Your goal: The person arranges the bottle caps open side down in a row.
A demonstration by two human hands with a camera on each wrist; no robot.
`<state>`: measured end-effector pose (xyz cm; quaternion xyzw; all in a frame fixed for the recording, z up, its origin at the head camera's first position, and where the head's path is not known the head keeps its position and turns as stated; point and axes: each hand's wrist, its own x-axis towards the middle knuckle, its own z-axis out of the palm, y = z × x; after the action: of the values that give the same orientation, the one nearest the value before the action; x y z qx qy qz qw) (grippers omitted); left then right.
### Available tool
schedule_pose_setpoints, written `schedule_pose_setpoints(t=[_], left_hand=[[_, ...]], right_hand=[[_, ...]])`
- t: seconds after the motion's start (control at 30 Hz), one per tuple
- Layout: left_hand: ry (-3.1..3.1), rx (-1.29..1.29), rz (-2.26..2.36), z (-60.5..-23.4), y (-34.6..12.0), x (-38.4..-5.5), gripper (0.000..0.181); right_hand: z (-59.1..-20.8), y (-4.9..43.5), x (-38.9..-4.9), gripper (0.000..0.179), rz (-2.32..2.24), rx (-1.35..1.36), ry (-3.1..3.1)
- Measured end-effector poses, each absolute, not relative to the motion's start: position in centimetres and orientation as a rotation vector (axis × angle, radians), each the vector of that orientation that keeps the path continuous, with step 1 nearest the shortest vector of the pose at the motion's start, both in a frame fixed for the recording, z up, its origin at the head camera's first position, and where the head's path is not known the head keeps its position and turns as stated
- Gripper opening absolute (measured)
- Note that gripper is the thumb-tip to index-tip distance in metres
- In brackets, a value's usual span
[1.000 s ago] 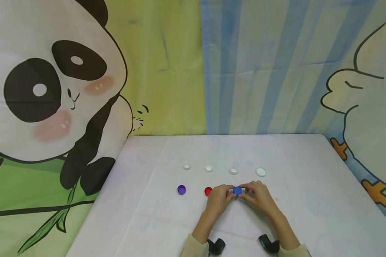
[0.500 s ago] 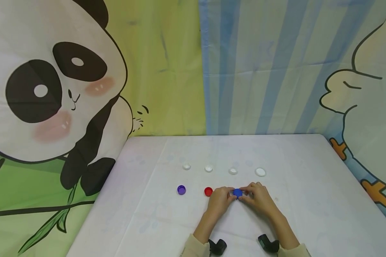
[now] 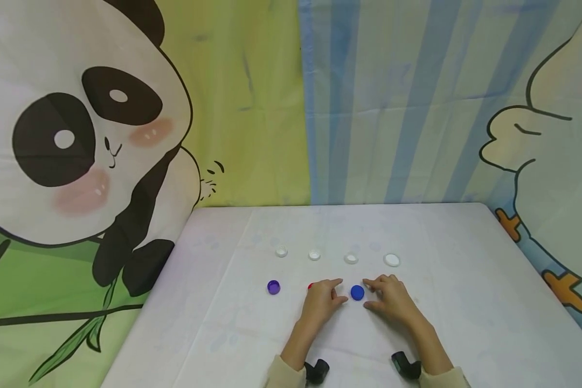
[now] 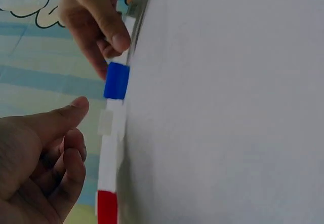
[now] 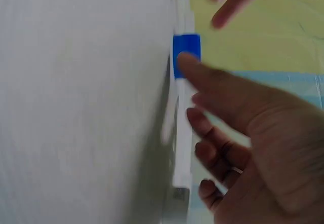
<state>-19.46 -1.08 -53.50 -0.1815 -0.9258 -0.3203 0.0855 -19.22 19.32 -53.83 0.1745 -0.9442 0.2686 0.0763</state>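
Note:
A small round blue cap point(image 3: 357, 292) sits on the white table between the two hands. The wrist views show it side-on as a short blue cylinder. My left hand point(image 3: 321, 302) is left of it with thumb and forefinger apart, holding nothing. On the other side, my right hand point(image 3: 392, 297) has its thumb and forefinger spread close to the blue cap, and a gap shows between them in the head view. A red cap point(image 4: 107, 207) lies to the left, mostly hidden behind my left hand in the head view. Farther left is a purple cap point(image 3: 274, 287), hollow side up.
Behind the coloured caps runs a row of white round pieces, from the leftmost white piece point(image 3: 281, 251) to the larger white disc point(image 3: 391, 260). All stand on the white tabletop point(image 3: 233, 334). Printed curtains point(image 3: 252, 108) hang behind the table.
Both hands have let go of the blue cap, which now stands alone on the table. My left hand has drawn away leftward and covers most of the red cap; the right fingers have spread.

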Motion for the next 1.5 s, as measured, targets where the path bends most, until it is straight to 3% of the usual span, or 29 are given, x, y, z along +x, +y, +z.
schedule_pose_setpoints(t=[0.17,0.5,0.93,1.5], left_hand=[[-2.686,-0.504,-1.075,-51.9,-4.2,-19.5,0.037],[-2.827,-0.516,-1.182,-50.7,-8.3,-20.4,0.032],[-2.879,-0.474,-1.193,-52.9,-9.2,-20.5,0.031],[-2.846,-0.474,-1.234,-54.4,-9.2,-20.6,0.02]], right_hand=[[-52.4,18.3,-18.9,0.055,0.919,0.558,-2.75],[-51.5,12.7,-18.9,0.045,1.025,0.674,-2.714],[-52.9,9.2,-20.7,0.032,0.673,0.661,-2.784],[-53.9,8.5,-21.5,0.025,0.742,0.625,-2.779]])
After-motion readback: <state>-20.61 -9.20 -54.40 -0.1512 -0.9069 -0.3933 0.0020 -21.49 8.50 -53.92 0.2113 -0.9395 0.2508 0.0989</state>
